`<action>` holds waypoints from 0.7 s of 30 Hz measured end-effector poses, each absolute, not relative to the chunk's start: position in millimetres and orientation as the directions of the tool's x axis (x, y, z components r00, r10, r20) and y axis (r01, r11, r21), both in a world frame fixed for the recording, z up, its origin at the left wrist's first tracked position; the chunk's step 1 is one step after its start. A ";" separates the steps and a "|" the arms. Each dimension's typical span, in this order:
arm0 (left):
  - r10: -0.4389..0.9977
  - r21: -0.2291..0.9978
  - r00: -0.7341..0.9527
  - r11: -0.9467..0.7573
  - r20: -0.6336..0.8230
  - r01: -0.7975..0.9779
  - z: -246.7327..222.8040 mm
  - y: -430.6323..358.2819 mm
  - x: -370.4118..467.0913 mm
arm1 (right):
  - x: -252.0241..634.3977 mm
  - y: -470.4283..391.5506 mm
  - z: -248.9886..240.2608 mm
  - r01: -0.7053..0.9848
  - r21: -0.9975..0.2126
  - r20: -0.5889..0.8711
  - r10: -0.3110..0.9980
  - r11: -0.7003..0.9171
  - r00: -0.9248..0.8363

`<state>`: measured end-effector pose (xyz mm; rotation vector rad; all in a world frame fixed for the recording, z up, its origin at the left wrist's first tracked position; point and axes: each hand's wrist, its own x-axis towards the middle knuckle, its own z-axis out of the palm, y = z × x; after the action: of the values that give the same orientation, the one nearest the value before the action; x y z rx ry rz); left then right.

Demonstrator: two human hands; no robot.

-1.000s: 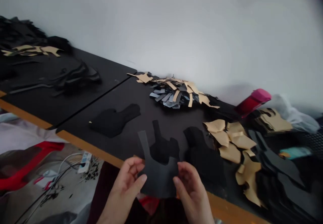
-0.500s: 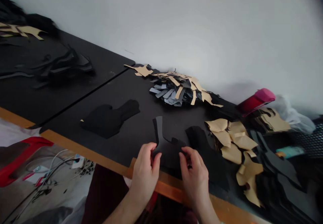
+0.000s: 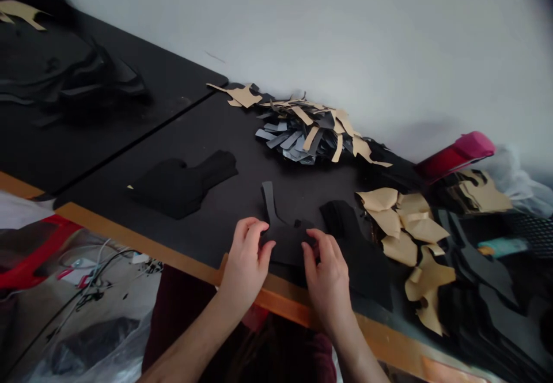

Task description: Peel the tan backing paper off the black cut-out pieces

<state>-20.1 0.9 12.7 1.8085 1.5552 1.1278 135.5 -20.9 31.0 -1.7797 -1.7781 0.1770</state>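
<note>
A dark cut-out piece of sheet material point(image 3: 285, 246), with a narrow arm pointing away from me, lies low over the table's front part between my hands. My left hand point(image 3: 249, 256) has thumb and forefinger at its left edge. At the right edge, my right hand point(image 3: 327, 268) pinches it in the same way, other fingers curled. Just to the right lies a larger stack of black cut pieces point(image 3: 360, 256). Another black stack point(image 3: 173, 187) rests to the left, a small pale tip showing at its corner.
Grey and tan strips point(image 3: 298, 135) are heaped against the wall. Curled tan pieces point(image 3: 400, 222) lie at the right, near dark sheets point(image 3: 488, 268), a pink object point(image 3: 458, 155) and a teal tube point(image 3: 503, 247). Cables point(image 3: 99, 262) and a red frame point(image 3: 34, 256) are below left.
My hands and the dark piece have shifted slightly, and the piece's narrow arm looks lower and darker. The camera view has moved a little. Both hands stay at the piece's edges.
</note>
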 end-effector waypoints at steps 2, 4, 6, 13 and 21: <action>0.963 0.790 0.005 -0.225 0.270 0.570 12.1 -0.3 -26.2 | 130.3 -22.0 30.2 0.845 -0.526 0.317 0.944 0.095 0.092; 0.961 0.775 0.004 -0.225 0.276 0.591 12.4 -1.8 -34.6 | 124.4 -23.2 29.3 0.827 -0.550 0.317 0.945 0.114 0.081; 0.958 0.761 0.007 -0.232 0.287 0.606 13.0 -4.1 -42.8 | 119.3 -24.7 27.9 0.816 -0.561 0.321 0.945 0.139 0.059; 0.936 0.703 0.080 -0.313 0.344 0.638 13.6 -6.4 -46.3 | 117.6 -25.5 22.2 0.798 -0.582 0.328 0.943 0.158 0.053; 0.911 0.694 0.164 -0.397 0.379 0.601 12.7 -0.7 -46.4 | 119.5 -27.2 13.7 0.815 -0.562 0.376 0.921 0.143 0.099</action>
<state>-46.4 -0.7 12.7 2.0639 1.4357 1.1034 119.5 -27.2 13.7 -1.6806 -1.7237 0.1937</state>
